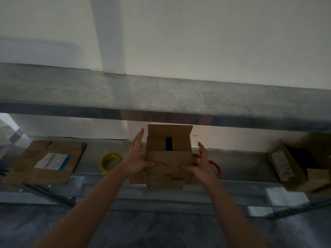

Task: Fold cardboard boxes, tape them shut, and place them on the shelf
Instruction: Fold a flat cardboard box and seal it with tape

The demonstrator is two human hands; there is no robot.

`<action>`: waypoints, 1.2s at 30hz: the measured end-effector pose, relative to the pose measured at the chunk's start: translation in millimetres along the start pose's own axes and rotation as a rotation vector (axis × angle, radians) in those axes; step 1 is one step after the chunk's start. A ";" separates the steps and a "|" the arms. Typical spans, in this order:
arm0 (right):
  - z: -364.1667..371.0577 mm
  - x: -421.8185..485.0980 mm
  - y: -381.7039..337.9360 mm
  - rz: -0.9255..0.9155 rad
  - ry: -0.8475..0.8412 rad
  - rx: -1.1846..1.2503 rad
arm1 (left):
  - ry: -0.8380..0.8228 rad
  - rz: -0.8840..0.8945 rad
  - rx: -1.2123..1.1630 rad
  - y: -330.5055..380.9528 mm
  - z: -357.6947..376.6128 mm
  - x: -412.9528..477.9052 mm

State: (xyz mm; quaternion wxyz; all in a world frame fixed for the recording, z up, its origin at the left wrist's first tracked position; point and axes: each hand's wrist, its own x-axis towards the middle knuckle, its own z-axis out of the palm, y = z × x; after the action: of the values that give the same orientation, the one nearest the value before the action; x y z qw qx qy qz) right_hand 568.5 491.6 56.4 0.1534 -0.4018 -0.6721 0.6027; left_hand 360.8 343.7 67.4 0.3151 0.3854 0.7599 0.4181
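A small brown cardboard box [168, 158] stands on the metal shelf [241, 163] in the middle of the view. Its two inner flaps lie nearly closed with a dark gap between them, and its far flap stands up. My left hand [137, 154] rests against the box's left side, fingers straight and thumb on the near flap. On the right side, my right hand [200, 165] has its thumb pressing the near flap and its fingers spread. A yellow roll of tape [110, 163] lies on the shelf left of the box.
A flattened cardboard box [44, 161] with a white and blue label lies at the shelf's left. Orange-handled scissors [216, 167] peek out behind my right hand. An open cardboard box [300, 167] sits at the right end. An upper shelf [161, 97] runs overhead across the view.
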 end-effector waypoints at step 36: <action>-11.2 44.8 -4.7 -0.186 -0.129 -0.730 | -0.114 0.071 0.880 0.1 10.9 11.2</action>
State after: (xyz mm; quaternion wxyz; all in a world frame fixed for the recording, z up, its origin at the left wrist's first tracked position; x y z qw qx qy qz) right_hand 546.4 531.9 50.9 0.0119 -0.3286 -0.8844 0.3313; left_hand 363.9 357.5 60.8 0.1478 0.5312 0.8331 0.0437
